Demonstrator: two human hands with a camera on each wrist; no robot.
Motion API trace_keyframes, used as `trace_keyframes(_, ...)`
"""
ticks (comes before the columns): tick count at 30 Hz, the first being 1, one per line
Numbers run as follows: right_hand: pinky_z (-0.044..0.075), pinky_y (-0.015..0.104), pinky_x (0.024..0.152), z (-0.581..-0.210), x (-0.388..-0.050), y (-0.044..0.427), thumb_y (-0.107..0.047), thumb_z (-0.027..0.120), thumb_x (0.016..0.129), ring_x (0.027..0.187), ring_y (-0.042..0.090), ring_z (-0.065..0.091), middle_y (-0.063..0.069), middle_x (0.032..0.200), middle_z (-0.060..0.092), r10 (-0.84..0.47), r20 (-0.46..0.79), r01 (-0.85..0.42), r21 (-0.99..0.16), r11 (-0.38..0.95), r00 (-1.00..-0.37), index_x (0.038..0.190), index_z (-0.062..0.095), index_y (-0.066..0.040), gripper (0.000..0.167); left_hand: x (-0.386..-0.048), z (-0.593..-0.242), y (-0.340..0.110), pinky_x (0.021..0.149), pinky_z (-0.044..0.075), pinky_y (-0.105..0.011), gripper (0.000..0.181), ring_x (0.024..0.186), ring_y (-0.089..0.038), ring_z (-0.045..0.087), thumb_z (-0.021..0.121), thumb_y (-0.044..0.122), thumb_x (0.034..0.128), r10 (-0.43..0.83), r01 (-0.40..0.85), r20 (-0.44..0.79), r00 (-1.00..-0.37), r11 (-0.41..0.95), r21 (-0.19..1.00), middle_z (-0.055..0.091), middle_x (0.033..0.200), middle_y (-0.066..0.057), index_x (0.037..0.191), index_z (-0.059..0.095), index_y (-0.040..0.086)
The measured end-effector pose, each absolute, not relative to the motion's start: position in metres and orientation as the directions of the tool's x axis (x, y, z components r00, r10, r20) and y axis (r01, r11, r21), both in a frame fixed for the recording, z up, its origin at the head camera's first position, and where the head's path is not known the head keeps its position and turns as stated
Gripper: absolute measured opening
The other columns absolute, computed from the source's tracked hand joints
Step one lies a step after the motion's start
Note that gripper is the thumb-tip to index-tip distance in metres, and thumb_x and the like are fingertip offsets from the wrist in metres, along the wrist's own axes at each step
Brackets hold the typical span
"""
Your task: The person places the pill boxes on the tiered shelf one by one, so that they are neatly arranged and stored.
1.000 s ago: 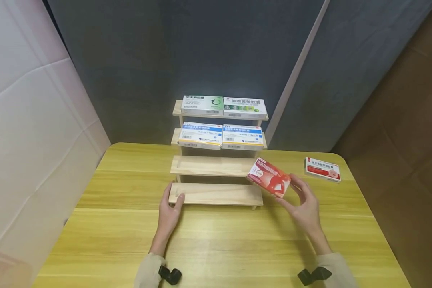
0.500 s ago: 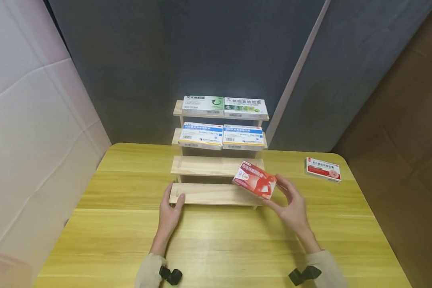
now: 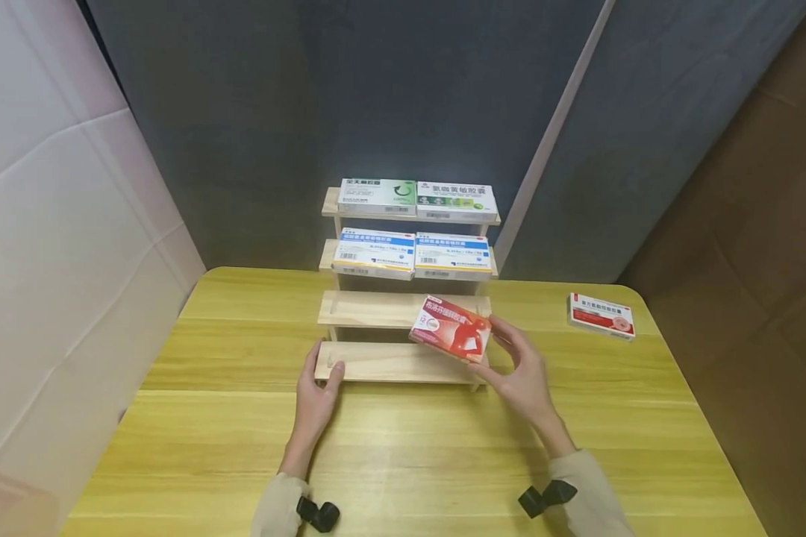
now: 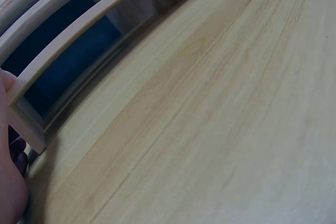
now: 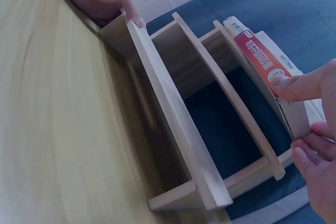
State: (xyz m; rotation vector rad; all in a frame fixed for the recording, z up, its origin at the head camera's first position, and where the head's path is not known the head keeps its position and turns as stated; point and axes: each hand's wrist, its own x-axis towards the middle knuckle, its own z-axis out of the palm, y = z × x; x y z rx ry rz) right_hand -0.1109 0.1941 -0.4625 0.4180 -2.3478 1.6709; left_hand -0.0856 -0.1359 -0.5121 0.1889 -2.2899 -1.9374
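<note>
My right hand (image 3: 523,373) pinches one end of a red and white medicine box (image 3: 451,328), thumb at the lower edge and fingers at the right side. The box is tilted and held over the two lower steps of a wooden tiered rack (image 3: 383,363), partly covering them. At the rack's left end my left hand (image 3: 316,400) grips the lowest step, its thumb on top. In the right wrist view the thumb (image 5: 296,86) lies on the red box's face. Only an edge of the left hand (image 4: 11,182) shows in the left wrist view.
Two green and white boxes (image 3: 377,198) lie on the rack's top step. Two blue and white boxes (image 3: 453,253) lie on the step below. Another red and white box (image 3: 601,316) lies on the table (image 3: 403,462) at right. A dark curtain (image 3: 295,119) hangs behind.
My right hand has carried the red medicine box leftward, from the rack's right end to over its lower steps. The left hand has stayed on the rack.
</note>
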Motion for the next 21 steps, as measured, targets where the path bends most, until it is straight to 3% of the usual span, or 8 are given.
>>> trace_keyframes(3, 0.043, 0.04, 0.116, -0.459, -0.116, 0.188, -0.007, 0.088, 0.078, 0.136, 0.033, 0.054, 0.015, 0.149, 0.053, -0.128, 0.339, -0.363, -0.873, 0.325, -0.932, 0.146, 0.051, -0.004, 0.077, -0.086, -0.514, -0.137, 0.128, 0.019, -0.056, 0.066, 0.153, -0.042, 0.024, 0.057, 0.012, 0.1031, -0.181, -0.011, 0.017, -0.983, 0.154, 0.988, 0.028, 0.164, -0.024, 0.158, 0.023, -0.003)
trace_keyframes(12, 0.046, 0.051, 0.114, -0.448, -0.133, 0.164, -0.008, 0.089, 0.077, 0.131, 0.035, 0.058, 0.015, 0.148, 0.055, -0.21, 0.344, -0.398, -0.851, 0.343, -0.915, 0.144, 0.052, -0.004, 0.077, -0.09, -0.524, -0.138, 0.127, 0.023, -0.054, 0.066, 0.151, -0.042, 0.028, 0.057, 0.011, 0.103, -0.187, 0.002, 0.029, -0.982, 0.143, 0.99, 0.03, 0.162, -0.025, 0.158, 0.023, -0.002)
trace_keyframes(21, 0.048, 0.051, 0.112, -0.444, -0.143, 0.143, -0.007, 0.088, 0.077, 0.131, 0.032, 0.058, 0.01, 0.147, 0.057, -0.229, 0.313, -0.377, -0.863, 0.336, -0.922, 0.145, 0.053, -0.008, 0.077, -0.1, -0.553, -0.143, 0.128, 0.021, -0.053, 0.066, 0.152, -0.039, 0.029, 0.058, 0.017, 0.1032, -0.21, 0.025, 0.064, -0.976, 0.18, 0.983, 0.032, 0.163, -0.02, 0.16, 0.025, 0.005)
